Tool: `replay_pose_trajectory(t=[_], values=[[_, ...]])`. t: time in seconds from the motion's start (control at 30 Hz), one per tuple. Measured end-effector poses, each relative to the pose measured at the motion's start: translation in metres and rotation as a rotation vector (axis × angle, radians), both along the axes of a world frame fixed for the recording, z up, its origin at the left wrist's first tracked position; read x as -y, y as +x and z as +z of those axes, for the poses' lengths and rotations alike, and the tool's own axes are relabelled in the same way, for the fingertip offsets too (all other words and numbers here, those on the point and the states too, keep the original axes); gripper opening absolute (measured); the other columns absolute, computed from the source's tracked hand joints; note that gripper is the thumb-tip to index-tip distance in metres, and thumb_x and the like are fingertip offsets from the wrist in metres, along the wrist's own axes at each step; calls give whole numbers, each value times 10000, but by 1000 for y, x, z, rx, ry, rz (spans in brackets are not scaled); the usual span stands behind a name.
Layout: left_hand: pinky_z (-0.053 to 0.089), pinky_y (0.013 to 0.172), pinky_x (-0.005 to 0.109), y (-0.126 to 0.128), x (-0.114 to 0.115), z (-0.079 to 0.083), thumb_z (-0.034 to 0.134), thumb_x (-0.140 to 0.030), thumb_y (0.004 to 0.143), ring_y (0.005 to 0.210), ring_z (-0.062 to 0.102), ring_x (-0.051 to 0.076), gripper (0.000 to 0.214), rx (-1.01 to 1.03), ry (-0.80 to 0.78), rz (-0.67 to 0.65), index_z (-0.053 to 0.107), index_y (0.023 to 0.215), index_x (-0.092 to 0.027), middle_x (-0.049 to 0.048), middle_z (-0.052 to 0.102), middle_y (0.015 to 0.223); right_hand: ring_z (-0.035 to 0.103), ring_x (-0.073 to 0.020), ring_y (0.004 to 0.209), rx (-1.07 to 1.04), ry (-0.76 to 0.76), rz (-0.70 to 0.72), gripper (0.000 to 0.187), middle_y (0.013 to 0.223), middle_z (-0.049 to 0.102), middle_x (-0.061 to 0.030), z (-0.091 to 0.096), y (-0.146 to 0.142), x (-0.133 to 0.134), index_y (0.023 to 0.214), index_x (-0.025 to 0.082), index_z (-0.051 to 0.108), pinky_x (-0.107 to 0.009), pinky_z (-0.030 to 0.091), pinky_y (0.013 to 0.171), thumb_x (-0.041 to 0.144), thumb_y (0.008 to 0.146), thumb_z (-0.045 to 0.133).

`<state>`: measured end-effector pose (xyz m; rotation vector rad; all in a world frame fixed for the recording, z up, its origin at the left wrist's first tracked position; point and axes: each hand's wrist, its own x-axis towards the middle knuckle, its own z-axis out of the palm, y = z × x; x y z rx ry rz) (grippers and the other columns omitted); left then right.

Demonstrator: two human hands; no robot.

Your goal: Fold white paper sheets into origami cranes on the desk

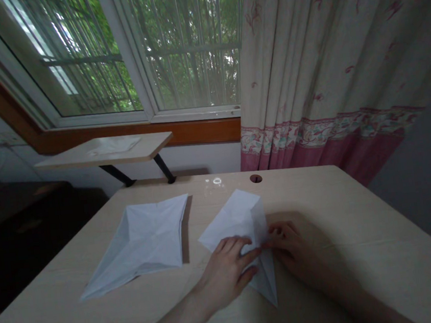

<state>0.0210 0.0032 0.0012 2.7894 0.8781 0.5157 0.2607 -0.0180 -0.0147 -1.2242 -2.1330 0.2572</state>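
Note:
A folded white paper (pixel 240 220) lies on the pale wooden table (pixel 362 238) in front of me. My left hand (pixel 227 271) rests flat on its lower left part, fingers stretched toward the centre crease. My right hand (pixel 289 243) touches the paper's right edge, fingers curled down and pressing on the fold. The two hands' fingertips almost meet at the crease. A second creased white sheet (pixel 143 243) lies open on the table to the left, untouched.
A small round hole (pixel 256 178) is in the table near its far edge. A small side table (pixel 106 152) with a paper on it stands under the window (pixel 130 52). A patterned curtain (pixel 325 68) hangs at the right.

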Motion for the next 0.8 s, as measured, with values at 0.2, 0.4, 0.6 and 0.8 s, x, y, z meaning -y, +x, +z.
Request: replay_pose_trajectory(t=[0.2,0.4,0.6,0.8], values=[[458,988,487,0,0,0,607,-290,941,1185,526,289,435,-5,-5,5,526,1366,-321,78,559,1327,567,-222,966,-36,-3,-3,439,1062,609,-68,-4,1,-2,983,285,743,-374,525,816,-3,811,461],[464,1005,492,0,0,-2,620,-272,932,1217,512,297,426,-4,-35,19,548,1351,-300,83,548,1355,587,-221,946,-175,4,-18,336,1005,596,-81,-10,5,-4,938,225,692,-369,536,808,22,833,447],[468,1012,485,-1,0,1,606,-265,934,1216,521,288,398,22,-44,-2,567,1329,-298,75,559,1346,619,-213,883,-107,-23,-117,206,950,622,-60,-7,5,-4,891,231,616,-350,540,755,90,852,471],[474,1009,480,-1,0,4,604,-249,923,1207,524,290,383,17,-55,-6,588,1304,-290,68,579,1327,598,-196,720,2,-54,-263,50,808,613,-24,-11,3,-4,826,225,548,-309,488,624,179,844,548]])
